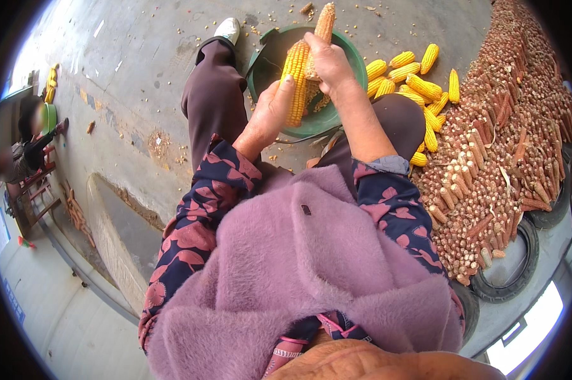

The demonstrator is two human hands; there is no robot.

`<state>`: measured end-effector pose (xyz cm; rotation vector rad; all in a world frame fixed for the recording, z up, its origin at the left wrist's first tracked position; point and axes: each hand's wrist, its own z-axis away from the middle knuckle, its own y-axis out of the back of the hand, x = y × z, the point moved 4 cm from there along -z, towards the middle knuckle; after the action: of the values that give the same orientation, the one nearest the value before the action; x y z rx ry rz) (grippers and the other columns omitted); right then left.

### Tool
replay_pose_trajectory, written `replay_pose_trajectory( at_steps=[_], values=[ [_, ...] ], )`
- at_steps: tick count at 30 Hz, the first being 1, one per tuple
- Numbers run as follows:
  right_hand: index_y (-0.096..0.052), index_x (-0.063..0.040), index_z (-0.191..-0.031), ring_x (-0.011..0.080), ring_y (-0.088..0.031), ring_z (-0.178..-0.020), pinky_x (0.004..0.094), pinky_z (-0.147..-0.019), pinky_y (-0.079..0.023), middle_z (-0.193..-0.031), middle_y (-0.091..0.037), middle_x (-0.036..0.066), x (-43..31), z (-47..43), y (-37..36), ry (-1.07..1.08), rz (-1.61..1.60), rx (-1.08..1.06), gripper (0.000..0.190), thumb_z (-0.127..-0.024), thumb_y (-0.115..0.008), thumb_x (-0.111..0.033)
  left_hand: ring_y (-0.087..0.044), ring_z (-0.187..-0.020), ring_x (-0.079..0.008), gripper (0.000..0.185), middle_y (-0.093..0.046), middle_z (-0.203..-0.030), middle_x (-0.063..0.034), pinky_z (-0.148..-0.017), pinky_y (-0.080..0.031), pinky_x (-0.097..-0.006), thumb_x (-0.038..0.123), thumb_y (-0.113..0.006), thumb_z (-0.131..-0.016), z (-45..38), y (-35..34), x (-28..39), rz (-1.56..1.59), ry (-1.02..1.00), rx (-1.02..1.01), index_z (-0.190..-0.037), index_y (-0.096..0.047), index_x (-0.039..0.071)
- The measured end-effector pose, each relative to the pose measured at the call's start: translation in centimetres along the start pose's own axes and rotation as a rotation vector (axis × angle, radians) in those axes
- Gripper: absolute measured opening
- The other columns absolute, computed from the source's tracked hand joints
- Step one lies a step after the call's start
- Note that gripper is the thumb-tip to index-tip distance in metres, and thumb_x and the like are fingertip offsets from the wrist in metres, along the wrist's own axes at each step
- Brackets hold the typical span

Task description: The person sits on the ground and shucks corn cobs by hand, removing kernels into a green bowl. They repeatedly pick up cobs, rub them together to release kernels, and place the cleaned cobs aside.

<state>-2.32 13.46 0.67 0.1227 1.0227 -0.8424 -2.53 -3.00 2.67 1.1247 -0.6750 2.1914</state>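
Note:
My left hand grips a yellow ear of corn by its lower part, thumb along the kernels. In my right hand is a mostly bare corn cob, its top end sticking up past my fist. The cob's lower end lies against the side of the ear. Both are over a green plastic basin between my knees. Loose kernels show inside the basin, partly hidden by my hands and the ear.
Several yellow ears lie beside my knee at right. Beyond them rises a large stack of shelled cobs, with tyres along its foot. Kernels are scattered on the concrete floor. Another person sits far left near a green basin.

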Motion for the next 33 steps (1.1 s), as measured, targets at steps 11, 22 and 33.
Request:
replay_pose_trajectory(
  at_steps=[11, 22, 33],
  values=[
    [-0.063, 0.003, -0.106, 0.0181, -0.068, -0.075, 0.0333, -0.071, -0.055, -0.089, -0.07, 0.009, -1.2, -0.5, 0.9, -0.087, -0.099, -0.133, 0.032, -0.099, -0.061, -0.028, -0.067, -0.079, -0.0178, 0.057, -0.064, -0.095, -0.0094, -0.06, -0.056, -0.0308, 0.051, -0.041, -0.105, 0.3, 0.0, 0.6, 0.017, -0.004, -0.033, -0.122, -0.054, -0.002],
    [-0.066, 0.003, -0.102, 0.0197, -0.069, -0.076, 0.0336, -0.072, -0.056, -0.091, -0.072, 0.012, -1.0, -1.7, 2.0, -0.012, -0.021, -0.029, 0.033, -0.099, -0.06, -0.029, -0.066, -0.076, -0.0158, 0.054, -0.064, -0.094, -0.0072, -0.059, -0.053, -0.0283, 0.048, -0.043, -0.105, 0.4, -0.1, 0.9, 0.092, 0.02, -0.086, -0.124, -0.054, -0.001],
    [-0.064, 0.004, -0.099, 0.0229, -0.071, -0.078, 0.0352, -0.074, -0.059, -0.09, -0.072, 0.016, -1.1, -0.2, 1.3, 0.053, -0.019, -0.016, 0.032, -0.1, -0.061, -0.027, -0.063, -0.075, -0.0147, 0.053, -0.063, -0.094, -0.0072, -0.06, -0.052, -0.0286, 0.048, -0.044, -0.105, 0.8, -0.2, 0.4, 0.076, 0.001, -0.098, -0.126, -0.053, 0.0]
  ],
)
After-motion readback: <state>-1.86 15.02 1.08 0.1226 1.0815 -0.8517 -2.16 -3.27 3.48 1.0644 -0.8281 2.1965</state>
